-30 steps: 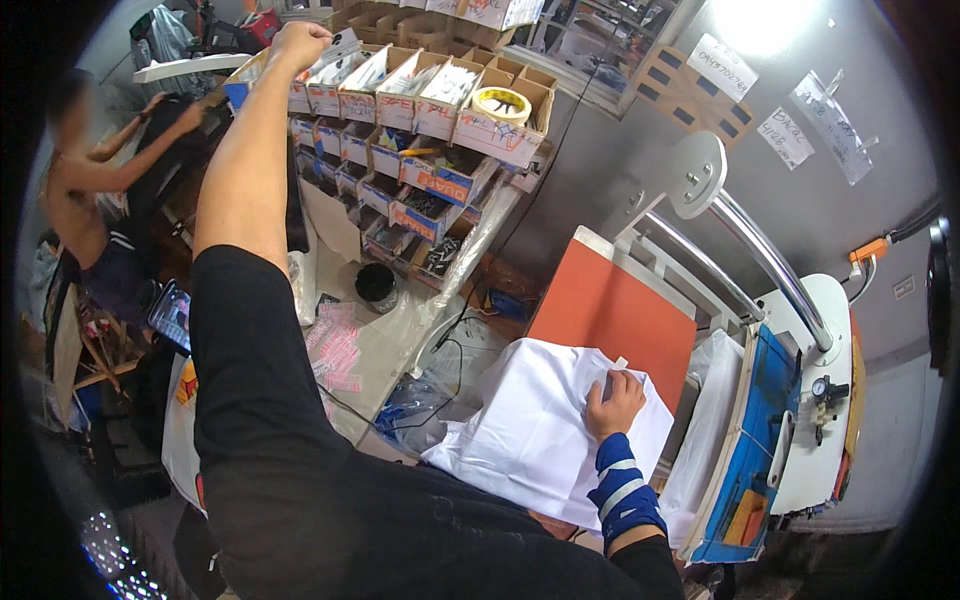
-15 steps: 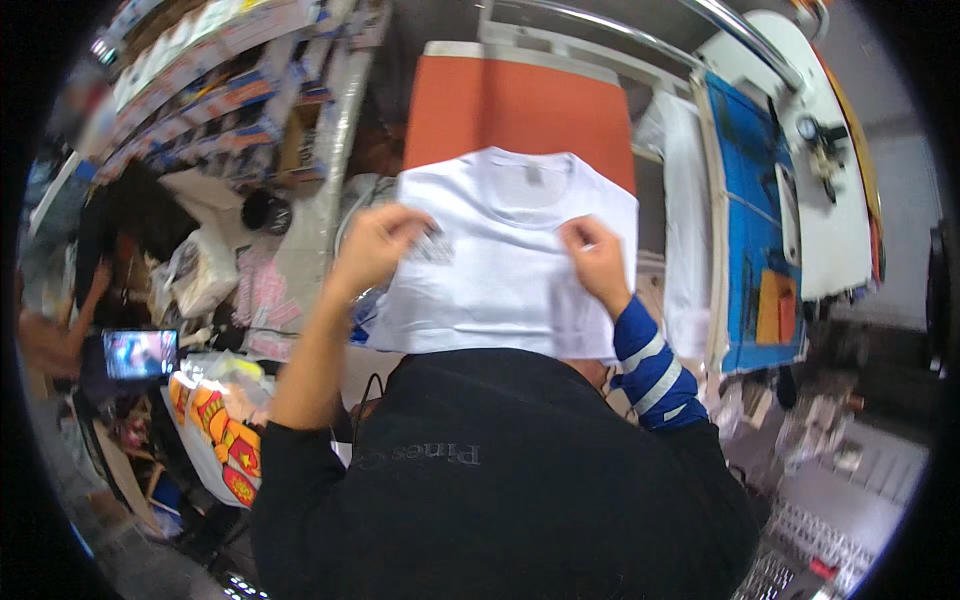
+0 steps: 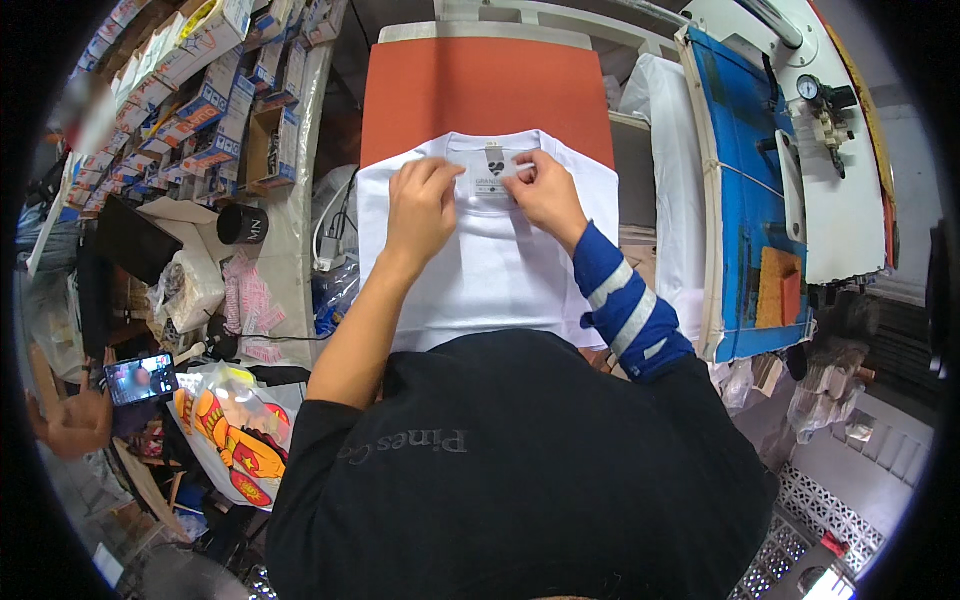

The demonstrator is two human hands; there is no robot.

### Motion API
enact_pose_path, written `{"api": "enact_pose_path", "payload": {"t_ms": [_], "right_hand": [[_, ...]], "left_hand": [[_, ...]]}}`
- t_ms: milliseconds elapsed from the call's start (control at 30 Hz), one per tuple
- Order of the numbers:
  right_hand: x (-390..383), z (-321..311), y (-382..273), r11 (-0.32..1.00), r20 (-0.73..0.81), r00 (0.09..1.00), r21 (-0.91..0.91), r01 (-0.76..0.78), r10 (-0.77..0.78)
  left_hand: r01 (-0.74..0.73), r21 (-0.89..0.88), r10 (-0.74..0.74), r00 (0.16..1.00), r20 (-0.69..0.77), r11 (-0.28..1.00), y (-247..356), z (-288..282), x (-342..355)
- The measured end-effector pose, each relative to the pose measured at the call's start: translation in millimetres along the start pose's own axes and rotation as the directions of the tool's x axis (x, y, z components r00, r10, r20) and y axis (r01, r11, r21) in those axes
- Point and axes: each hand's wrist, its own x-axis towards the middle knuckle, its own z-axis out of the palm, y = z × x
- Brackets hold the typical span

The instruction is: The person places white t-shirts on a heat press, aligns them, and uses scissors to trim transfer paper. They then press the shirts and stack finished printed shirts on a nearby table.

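Observation:
A white T-shirt [image 3: 480, 285] lies spread on an orange-red platen [image 3: 487, 90], its neckline toward the far end. Inside the collar a label with a dark heart mark [image 3: 495, 172] shows. My left hand [image 3: 418, 208] is closed at the left side of the neckline, fingertips pinched on the fabric. Opposite it, my right hand [image 3: 548, 200] pinches the right side of the neckline between thumb and fingers. A blue cuff with pale stripes [image 3: 628, 305] wraps my right forearm. My left hand and forearm cover part of the shirt's chest.
A blue-covered board [image 3: 740, 200] with an orange block [image 3: 778, 288] stands to the right, beside a pressure gauge [image 3: 808, 88]. At left are stacked boxes [image 3: 215, 110], a black mug [image 3: 242, 224] and a lit phone [image 3: 140, 379]. Another person's hand [image 3: 75, 420] shows at far left.
Both hands have moved up and inward from the shirt's chest to its collar. The dark chest print is now covered, and the inner label shows clearly. My view has shifted slightly.

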Motion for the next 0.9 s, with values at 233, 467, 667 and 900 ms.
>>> {"api": "enact_pose_path", "payload": {"t_ms": [233, 467, 667, 900], "right_hand": [[4.0, 8.8, -7.7, 0.989, -0.03, 0.999, -0.147, 0.011, -0.015], [-16.7, 3.6, -7.7, 0.955, -0.16, 0.978, -0.286, 0.084, -0.134], [-31.4, 7.5, 34.0, 0.744, -0.124, 0.851, -0.559, 0.365, -0.511], [-35.1, 14.5, 34.2, 0.698, -0.095, 0.782, -0.524, 0.487, -0.616]], "left_hand": [[-0.014, 0.188, -0.05, 0.943, 0.328, 0.982, -22.7, 43.1, 53.3], [-0.044, 0.067, 0.04, 0.997, 0.059, 0.997, -27.1, 15.1, 22.0], [-0.096, 0.051, 0.085, 0.98, 0.18, 0.994, -23.6, 16.6, -12.4], [-0.16, 0.08, 0.145, 0.976, 0.164, 0.984, -12.0, 15.3, -11.7]]}}
